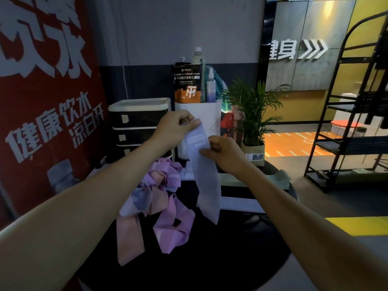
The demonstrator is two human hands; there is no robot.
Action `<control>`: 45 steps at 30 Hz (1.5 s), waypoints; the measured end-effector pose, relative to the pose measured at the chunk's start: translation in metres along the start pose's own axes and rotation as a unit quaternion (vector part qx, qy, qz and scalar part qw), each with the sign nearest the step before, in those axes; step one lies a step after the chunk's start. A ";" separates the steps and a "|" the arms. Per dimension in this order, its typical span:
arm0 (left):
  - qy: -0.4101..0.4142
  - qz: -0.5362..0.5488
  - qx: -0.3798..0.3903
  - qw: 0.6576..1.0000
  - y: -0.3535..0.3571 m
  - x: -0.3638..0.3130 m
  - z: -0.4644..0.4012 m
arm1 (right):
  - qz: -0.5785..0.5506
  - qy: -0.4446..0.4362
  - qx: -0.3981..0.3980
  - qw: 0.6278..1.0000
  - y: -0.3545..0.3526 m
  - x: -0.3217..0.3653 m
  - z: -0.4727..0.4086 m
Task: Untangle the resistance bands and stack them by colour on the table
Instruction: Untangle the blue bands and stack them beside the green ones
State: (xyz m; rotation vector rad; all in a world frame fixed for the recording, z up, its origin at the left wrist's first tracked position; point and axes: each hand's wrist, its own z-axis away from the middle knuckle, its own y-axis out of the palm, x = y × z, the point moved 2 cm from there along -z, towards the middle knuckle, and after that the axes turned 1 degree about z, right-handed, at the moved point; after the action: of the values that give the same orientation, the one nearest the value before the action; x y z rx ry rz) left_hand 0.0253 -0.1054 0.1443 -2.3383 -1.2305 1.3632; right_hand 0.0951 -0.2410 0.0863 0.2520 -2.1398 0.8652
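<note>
A pale lavender resistance band hangs in the air above the round black table. My left hand pinches its top end, and my right hand pinches its edge a little lower. Its loose end dangles just over the tabletop. To the left on the table lies a tangled heap of bands in pink, purple and lavender. One pink band trails toward the front of the table, and a purple band curls beside it.
Behind the table stand a black-and-white drawer unit, a white bag holding a pouch and bottles, and a potted plant. A flat white piece and papers lie on the right. A black metal rack stands farther right.
</note>
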 end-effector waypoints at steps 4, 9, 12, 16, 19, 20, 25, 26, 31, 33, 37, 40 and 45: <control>-0.043 0.092 -0.056 0.993 0.006 0.006 0.001 | -0.028 0.038 0.053 0.997 0.002 -0.018 0.015; -0.105 0.147 -0.122 0.976 0.006 0.019 0.004 | 0.046 0.103 0.129 0.985 0.006 -0.044 0.042; -0.154 0.168 -0.175 0.958 0.003 0.037 0.009 | 0.107 0.119 0.156 0.975 -0.004 -0.062 0.058; -0.216 0.198 -0.224 0.930 0.004 0.066 0.017 | 0.202 0.147 0.164 0.954 -0.029 -0.082 0.078; -0.243 0.185 -0.227 0.925 0.013 0.085 0.025 | 0.212 0.195 0.145 0.947 -0.046 -0.096 0.091; -0.253 0.178 -0.225 0.924 0.016 0.091 0.028 | 0.199 0.223 0.130 0.945 -0.051 -0.101 0.094; -0.327 0.148 -0.186 0.915 0.050 0.118 0.041 | -0.145 0.369 -0.090 0.914 -0.076 -0.120 0.116; -0.346 0.143 -0.169 0.912 0.060 0.123 0.044 | -0.175 0.379 -0.134 0.899 -0.081 -0.125 0.118; -0.323 0.040 -0.067 0.943 0.103 0.138 0.052 | -0.100 0.398 -0.233 0.882 -0.101 -0.157 0.121; -0.279 -0.047 -0.029 0.959 0.113 0.137 0.055 | 0.026 0.403 -0.228 0.886 -0.109 -0.172 0.121; -0.218 -0.118 0.010 0.969 0.133 0.146 0.056 | 0.184 0.394 -0.222 0.873 -0.111 -0.184 0.122; -0.202 -0.158 0.030 0.966 0.145 0.153 0.059 | 0.243 0.376 -0.219 0.867 -0.107 -0.189 0.123; -0.223 -0.173 0.044 0.958 0.153 0.159 0.066 | 0.279 0.382 -0.209 0.856 -0.099 -0.197 0.126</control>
State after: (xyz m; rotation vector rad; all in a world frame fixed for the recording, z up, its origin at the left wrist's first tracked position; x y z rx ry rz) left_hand 0.0991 -0.1058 -0.0738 -1.6957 -1.5632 1.8201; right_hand 0.1930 -0.4184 -0.0676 -0.8476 -1.5621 0.6162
